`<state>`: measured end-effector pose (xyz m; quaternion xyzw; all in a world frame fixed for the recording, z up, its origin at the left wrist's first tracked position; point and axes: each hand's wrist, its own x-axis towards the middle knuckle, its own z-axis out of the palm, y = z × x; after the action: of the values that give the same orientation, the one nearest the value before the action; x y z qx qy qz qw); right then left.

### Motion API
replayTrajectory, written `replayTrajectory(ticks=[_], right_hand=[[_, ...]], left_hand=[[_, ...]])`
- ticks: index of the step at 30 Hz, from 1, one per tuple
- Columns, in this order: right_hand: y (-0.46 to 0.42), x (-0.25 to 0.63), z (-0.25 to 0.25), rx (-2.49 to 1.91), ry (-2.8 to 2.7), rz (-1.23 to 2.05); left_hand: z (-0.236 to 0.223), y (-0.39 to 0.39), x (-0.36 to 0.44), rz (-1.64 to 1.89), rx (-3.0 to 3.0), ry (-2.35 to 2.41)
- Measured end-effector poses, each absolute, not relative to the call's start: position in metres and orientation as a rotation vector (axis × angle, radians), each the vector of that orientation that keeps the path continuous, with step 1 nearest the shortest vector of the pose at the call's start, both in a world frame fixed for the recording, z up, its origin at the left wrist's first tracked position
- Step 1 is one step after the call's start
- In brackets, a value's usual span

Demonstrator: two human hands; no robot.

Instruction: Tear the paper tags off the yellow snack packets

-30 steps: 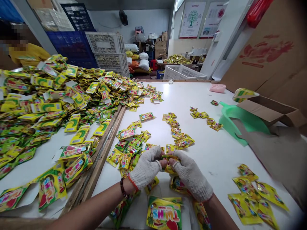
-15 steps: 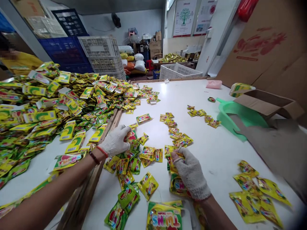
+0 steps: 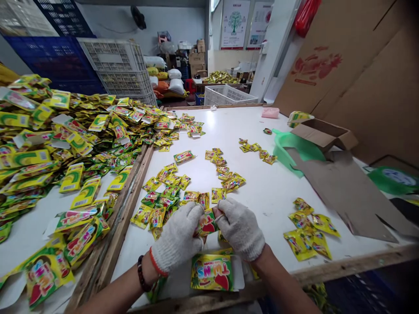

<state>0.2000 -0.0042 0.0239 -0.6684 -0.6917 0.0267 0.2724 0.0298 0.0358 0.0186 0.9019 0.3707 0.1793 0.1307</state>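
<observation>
Pack (image 3: 207, 222): both ends covered by left hand (image 3: 179, 237) and right hand (image 3: 240, 229), lettering partly blocked, back face hidden. Green sachets (image 3: 156, 290) at the counter's (image 3: 262, 179) near edge: mostly under the left forearm, count unclear. Both forearms cut off at frame bottom. Big heap (image 3: 75, 126): runs out of frame left, lower layers buried. Carton (image 3: 322, 133) toward the counter's right edge: bottom not visible. Green tray (image 3: 294, 150): partly under carton and grey cardboard (image 3: 340, 187). Round label (image 3: 397, 176): unreadable. Posters (image 3: 235, 24): small text illegible. Yellow sleeve (image 3: 7, 75): clipped.
</observation>
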Motion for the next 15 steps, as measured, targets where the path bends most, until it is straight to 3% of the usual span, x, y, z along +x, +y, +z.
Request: replayTrajectory(ticks=[3, 9, 15], right_hand=[[-0.008, 0.199, 0.029, -1.872, -1.842, 0.099], [-0.024, 0.212, 0.022, -1.644, -1.425, 0.679], [-0.029, 0.211, 0.021, -1.667, -1.512, 0.55]], left_hand=[[0.01, 0.034, 0.029, 0.546, 2.695, 1.101], [0.016, 0.035, 0.028, 0.467, 2.739, 1.115], [0.017, 0.032, 0.038, 0.434, 2.833, 1.027]])
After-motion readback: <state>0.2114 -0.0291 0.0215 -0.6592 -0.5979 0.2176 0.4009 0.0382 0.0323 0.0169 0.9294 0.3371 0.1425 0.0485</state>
